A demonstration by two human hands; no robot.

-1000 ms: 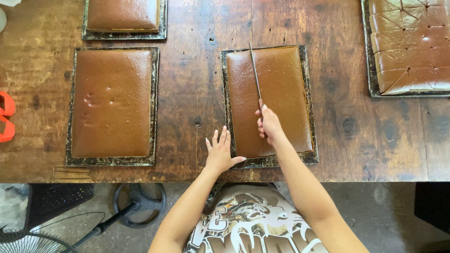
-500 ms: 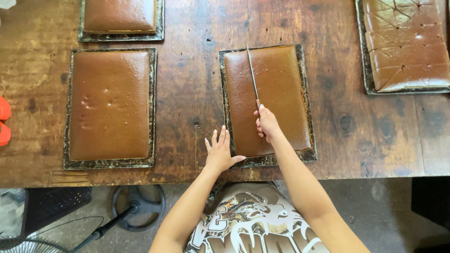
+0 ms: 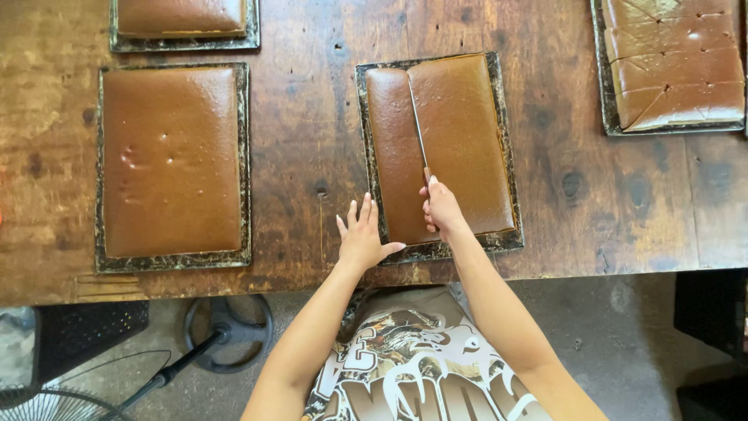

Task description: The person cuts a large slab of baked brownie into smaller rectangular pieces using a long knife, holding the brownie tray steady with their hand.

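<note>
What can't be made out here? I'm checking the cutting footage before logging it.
Head view only:
- Knife handle: hidden inside the right hand.
- Cut depth in the brown slab: not visible from above.
- Scored slab tray and top-left tray: cut off by frame edges.
- Left hand rests at the tray edge.

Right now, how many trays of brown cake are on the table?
4: one under the knife, one at left, one top left, one cut, top right; the last two are partly cropped.
</note>
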